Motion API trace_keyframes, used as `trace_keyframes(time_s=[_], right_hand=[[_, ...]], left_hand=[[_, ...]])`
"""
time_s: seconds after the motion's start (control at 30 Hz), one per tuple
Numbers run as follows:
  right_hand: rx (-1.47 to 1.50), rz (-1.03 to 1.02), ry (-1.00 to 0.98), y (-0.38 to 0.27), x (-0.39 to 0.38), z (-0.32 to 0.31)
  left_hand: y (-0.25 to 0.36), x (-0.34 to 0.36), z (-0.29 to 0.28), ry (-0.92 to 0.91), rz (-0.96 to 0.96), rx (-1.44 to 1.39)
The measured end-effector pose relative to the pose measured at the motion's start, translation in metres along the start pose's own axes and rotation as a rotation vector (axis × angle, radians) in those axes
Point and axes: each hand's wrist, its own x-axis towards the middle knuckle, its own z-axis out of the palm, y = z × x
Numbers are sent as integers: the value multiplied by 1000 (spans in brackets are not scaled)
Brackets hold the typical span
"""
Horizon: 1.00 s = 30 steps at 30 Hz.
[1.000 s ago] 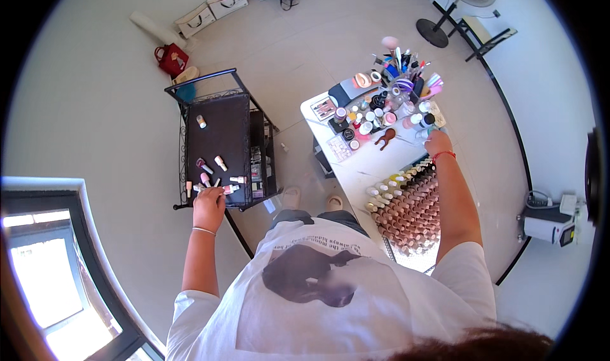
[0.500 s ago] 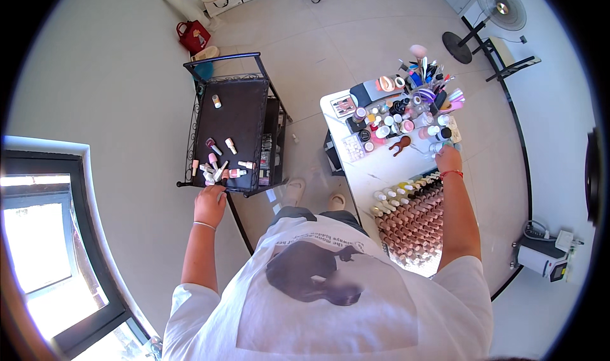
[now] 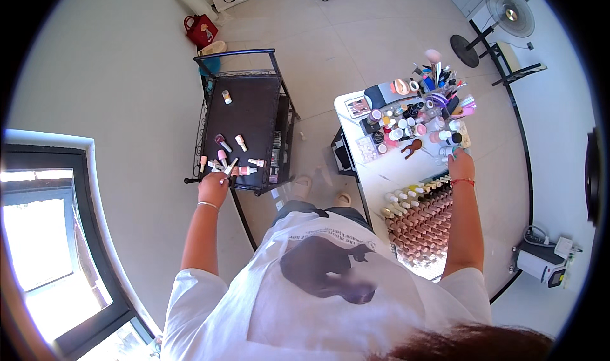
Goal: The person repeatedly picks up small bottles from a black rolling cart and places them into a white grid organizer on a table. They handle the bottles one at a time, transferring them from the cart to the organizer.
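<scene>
My left hand [image 3: 213, 189] is at the near edge of the dark cart tray [image 3: 250, 116], its fingers closed on a slim nail polish bottle with a pale cap [image 3: 231, 166]. Close around it lie several more nail polish bottles, among them a pink one [image 3: 222, 156], a dark red one [image 3: 220, 140] and a cream one [image 3: 241, 143]. My right hand [image 3: 461, 164] rests over the white table [image 3: 375, 178] with curled fingers, beside small clear bottles [image 3: 447, 151]. What it grips, if anything, is hidden.
Rows of nail polish bottles [image 3: 422, 218] stand near my right forearm. Jars, brushes [image 3: 438, 75] and a brown figurine [image 3: 412, 147] crowd the table's far part. A lone bottle [image 3: 227, 96] is on the far tray. A fan [image 3: 510, 13] stands at far right.
My left hand has moved forward over the tray's edge, and the pale-capped bottle now stands out from its fingers. The whole view has shifted slightly. My right hand stays by the clear bottles.
</scene>
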Motion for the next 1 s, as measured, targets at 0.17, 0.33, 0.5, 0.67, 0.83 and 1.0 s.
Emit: trace_keyframes(time_s=[0.17, 0.33, 0.5, 0.67, 0.83, 1.0], right_hand=[[173, -108, 71, -43, -47, -5], [335, -226, -43, -98, -107, 1], [473, -259, -113, -134, -143, -1], [615, -298, -163, -155, -152, -16], [756, -494, -310, -190, -150, -39], [864, -756, -291, -241, -147, -60]], left_hand=[[4, 37, 43, -217, -179, 294], [8, 53, 61, -532, -328, 539], [-8, 57, 71, -526, -421, 514], [-16, 62, 32, -399, -417, 341], [19, 55, -29, -279, -88, 55], [124, 42, -104, -171, 305, -237]])
